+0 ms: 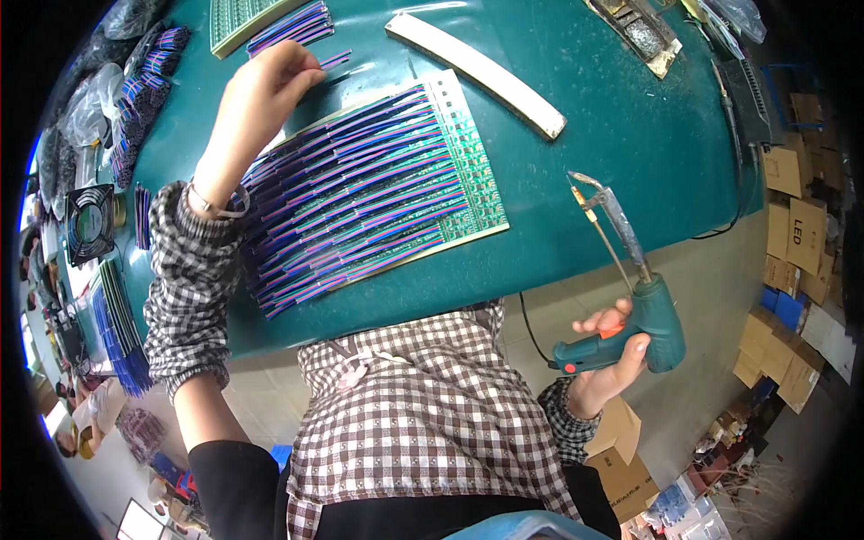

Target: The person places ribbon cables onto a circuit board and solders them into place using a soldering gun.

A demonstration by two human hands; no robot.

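Observation:
My left hand point(270, 88) is over the far left of the table, thumb and fingers pinched on a short multicoloured ribbon wire point(336, 60) that sticks out to the right. Below it lies a green circuit board panel point(472, 166), with rows of blue, pink, green and dark ribbon wires point(360, 193) lying across it and beyond its left side. On the right, my right hand point(616, 355) is wrapped round the handle of a green soldering gun point(661, 324). Its metal tip and thin feed tube point up and left, above the table's near edge and apart from the panel.
A long pale curved strip point(477, 72) lies beyond the panel. Another board stack point(247, 22) and a wire bundle point(292, 27) are at the far left. A dirty metal solder tray point(639, 36) sits far right. A black fan point(90, 220) and bagged wires point(144, 85) stand left; cardboard boxes point(801, 234) right.

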